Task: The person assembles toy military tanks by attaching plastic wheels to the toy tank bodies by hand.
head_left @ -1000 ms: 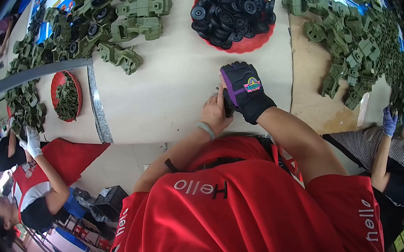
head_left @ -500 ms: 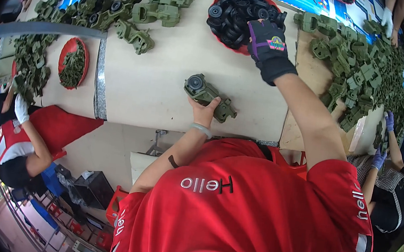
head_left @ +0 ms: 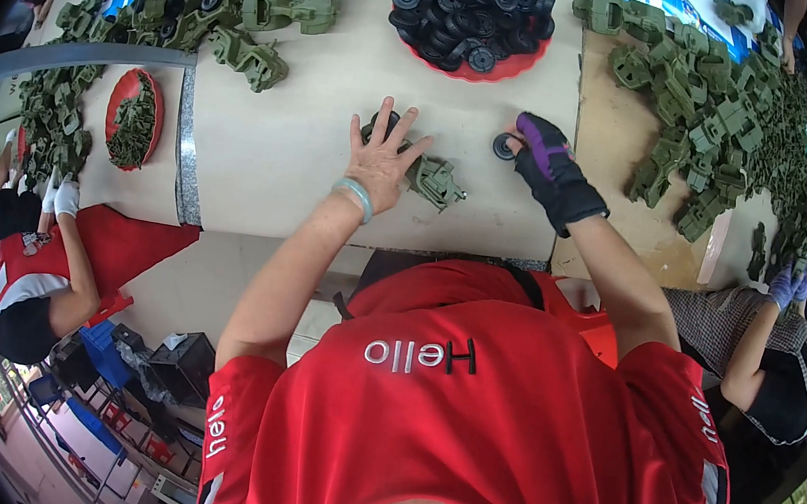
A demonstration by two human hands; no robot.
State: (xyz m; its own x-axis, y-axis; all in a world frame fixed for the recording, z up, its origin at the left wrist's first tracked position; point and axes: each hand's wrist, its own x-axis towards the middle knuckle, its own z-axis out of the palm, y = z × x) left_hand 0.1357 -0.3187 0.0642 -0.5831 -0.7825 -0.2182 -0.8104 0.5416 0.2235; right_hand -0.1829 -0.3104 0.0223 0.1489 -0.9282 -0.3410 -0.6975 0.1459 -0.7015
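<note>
My left hand point(head_left: 380, 165), bare and with a pale bangle at the wrist, lies spread over a green plastic toy vehicle point(head_left: 439, 185) on the table. Its rear body sticks out on the right of the hand, and a black wheel shows between the fingers; the rest is covered. To the right, my right hand point(head_left: 556, 175), in a black and purple fingerless glove, pinches a loose black toy wheel point(head_left: 504, 147) just above the tabletop. Farther back stands a red bowl point(head_left: 472, 76) heaped with black wheels point(head_left: 468, 13).
Green toy vehicle bodies point(head_left: 292, 10) are piled at the back left, and more green bodies point(head_left: 715, 139) at the right. A red bowl point(head_left: 152, 147) of small green parts stands left, past a metal bar point(head_left: 85, 55). Co-workers sit at both sides.
My right hand has come back from the bowl toward me with a wheel. My left hand has gone from gripping the toy vehicle to lying spread over it.
</note>
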